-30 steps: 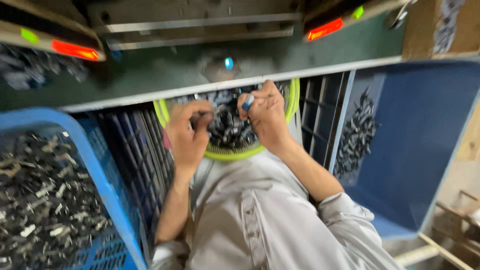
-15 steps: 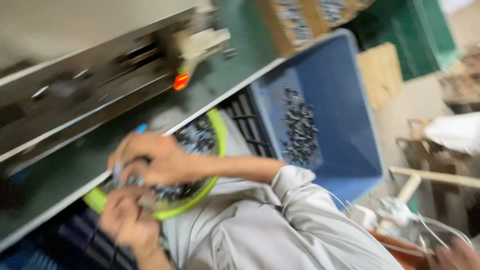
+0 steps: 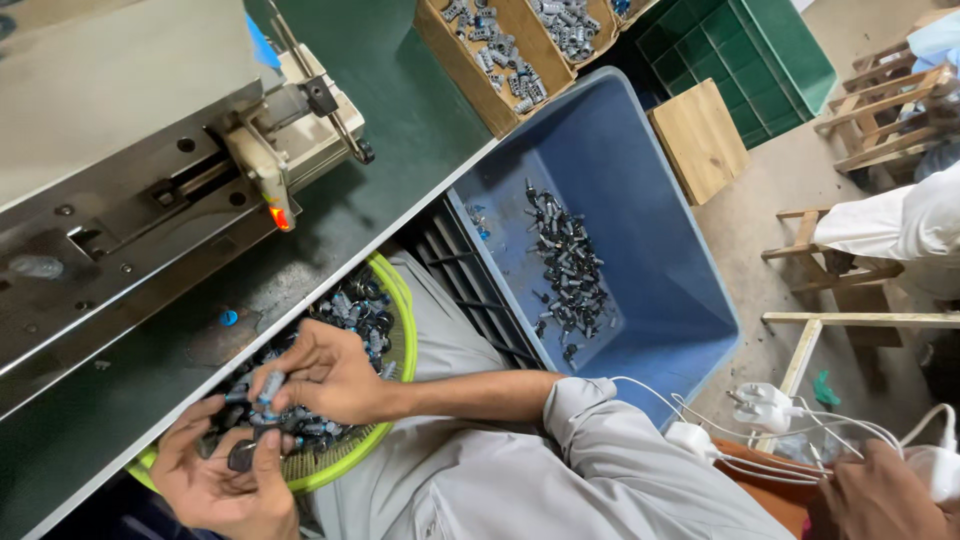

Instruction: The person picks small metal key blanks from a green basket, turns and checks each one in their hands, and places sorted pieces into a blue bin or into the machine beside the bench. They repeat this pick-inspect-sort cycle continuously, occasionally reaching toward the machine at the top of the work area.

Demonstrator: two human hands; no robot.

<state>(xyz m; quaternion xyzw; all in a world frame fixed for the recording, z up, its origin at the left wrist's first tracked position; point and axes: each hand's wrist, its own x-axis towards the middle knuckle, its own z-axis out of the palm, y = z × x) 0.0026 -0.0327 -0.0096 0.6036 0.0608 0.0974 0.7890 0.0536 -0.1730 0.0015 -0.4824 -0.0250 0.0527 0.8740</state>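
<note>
The left hand (image 3: 225, 480) pinched a small dark part (image 3: 241, 457), its axis too small to tell. The right hand (image 3: 322, 372) gripped a grey, cylindrical capacitor (image 3: 266, 388), its long axis near upright, over the yellow-green basket (image 3: 398, 318) on the lap. Since the earlier frame the view had swung right, revealing the bench (image 3: 395, 90) and more of the blue bin (image 3: 640, 200).

Bright even daylight, sharp, soft shadows

Floor: we see bare tan concrete (image 3: 760, 215) | bench: we note a dark green worktop (image 3: 400, 90) | furniture: we find wooden stools (image 3: 880, 95), a green crate (image 3: 775, 50) | light: even.
</note>
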